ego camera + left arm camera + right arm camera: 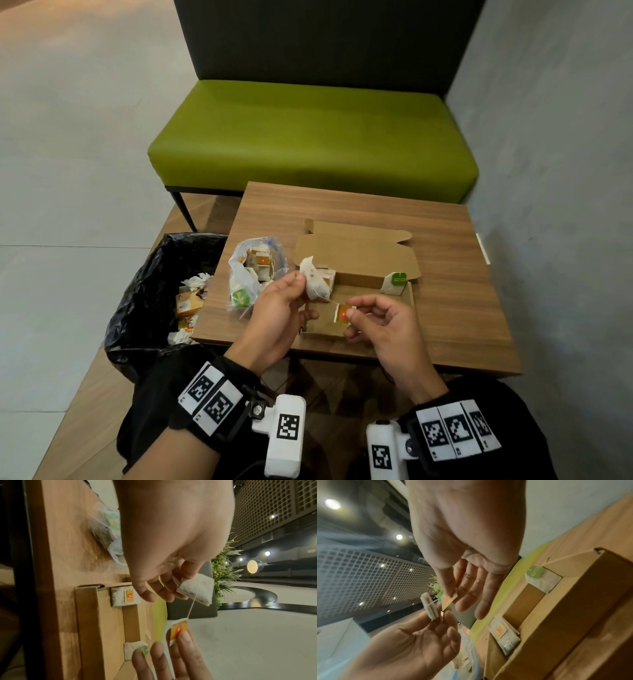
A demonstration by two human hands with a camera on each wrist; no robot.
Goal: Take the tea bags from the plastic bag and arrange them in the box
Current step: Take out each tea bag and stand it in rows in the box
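Wrist cameras sit lowest in the head view; above them I see both hands raised over the box (356, 263) at frame centre. My left hand (274, 310) pinches a tea bag (314, 281) between thumb and fingertips, the other fingers loosely curled. My right hand (378, 317) pinches its orange tag (342, 313) between thumb and forefinger, the remaining fingers extended. A string (192, 605) runs nearly taut between bag and tag.

Handling, as I judge it: the tea bag is very light, soft and thin-walled, so it should crush or tear under a hard squeeze. Best hold is at the folded top edge or flat across both faces. The string and tag are weak points; pulling them apart hard could detach the tag.

Both hands are palm-inward, wrists angled toward each other, clear of the bench (445, 240).

Inside the box, an orange-tag bag (124, 596) stands at the left end and a green-tag bag (394, 282) leans at the right end. The plastic bag (253, 270), left of the box, holds more bags.
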